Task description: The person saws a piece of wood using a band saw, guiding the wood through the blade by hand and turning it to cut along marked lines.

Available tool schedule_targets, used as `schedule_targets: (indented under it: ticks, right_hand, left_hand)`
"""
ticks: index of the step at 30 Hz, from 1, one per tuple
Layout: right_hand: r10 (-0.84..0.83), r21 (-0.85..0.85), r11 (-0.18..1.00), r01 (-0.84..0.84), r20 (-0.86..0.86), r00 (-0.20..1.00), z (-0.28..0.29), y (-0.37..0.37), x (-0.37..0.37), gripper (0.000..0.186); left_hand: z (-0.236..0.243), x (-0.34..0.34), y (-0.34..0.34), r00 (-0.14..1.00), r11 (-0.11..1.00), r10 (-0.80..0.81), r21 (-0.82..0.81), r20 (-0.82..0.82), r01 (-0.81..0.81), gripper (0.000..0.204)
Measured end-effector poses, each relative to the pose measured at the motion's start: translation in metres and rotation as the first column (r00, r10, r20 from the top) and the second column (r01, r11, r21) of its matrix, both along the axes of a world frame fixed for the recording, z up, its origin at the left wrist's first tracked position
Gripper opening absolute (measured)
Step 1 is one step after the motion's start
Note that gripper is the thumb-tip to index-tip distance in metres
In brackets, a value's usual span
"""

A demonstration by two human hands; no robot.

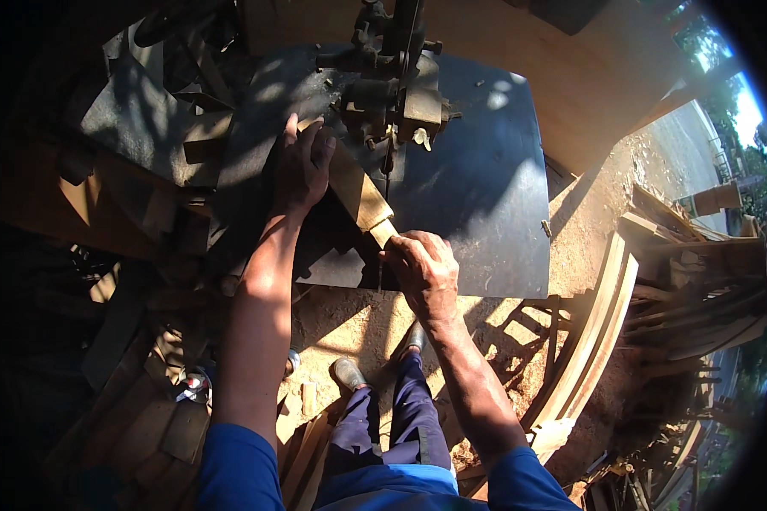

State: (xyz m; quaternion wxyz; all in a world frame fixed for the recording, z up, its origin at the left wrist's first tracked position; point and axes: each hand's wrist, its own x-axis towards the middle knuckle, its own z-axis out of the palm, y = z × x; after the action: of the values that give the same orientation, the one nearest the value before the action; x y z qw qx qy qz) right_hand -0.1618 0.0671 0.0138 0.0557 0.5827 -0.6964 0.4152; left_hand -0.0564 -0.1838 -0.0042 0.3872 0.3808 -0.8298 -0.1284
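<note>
A short wooden block [360,192] lies slantwise on the dark metal table [477,196] of a band saw, close to the blade and its guide [389,102]. My left hand [300,166] presses flat on the block's far end, fingers spread. The near end is pinched by my right hand [422,266], whose fingers curl around the block's corner at the table's front edge. Both forearms reach up from blue sleeves.
Sawdust covers the ground under the table, where my two shoes [349,372] stand. Curved wooden strips [592,336] lean at the right, beside a heap of offcuts [699,281]. More scrap wood and dark metal parts [136,119] crowd the left.
</note>
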Motion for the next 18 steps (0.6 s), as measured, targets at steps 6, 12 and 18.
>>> schedule_targets:
  ticks: [6,12,18]
  right_hand:
    - [-0.165,0.007,0.986,0.166,-0.016,0.986,-0.010,-0.024,0.004,0.038]
    - [-0.148,-0.007,0.989,0.148,-0.044,0.988,-0.008,-0.035,-0.010,0.037]
    - [-0.170,-0.016,0.986,0.169,-0.093,0.981,-0.012,-0.046,-0.014,0.038]
  left_hand:
    - [-0.003,-0.007,-0.022,0.995,0.997,-0.013,0.070,-0.099,0.020,0.043]
    - [-0.015,-0.003,-0.030,0.987,0.986,0.087,-0.132,-0.135,-0.105,0.034]
    - [-0.016,-0.008,-0.035,0.985,0.979,0.127,-0.143,-0.112,-0.143,0.036]
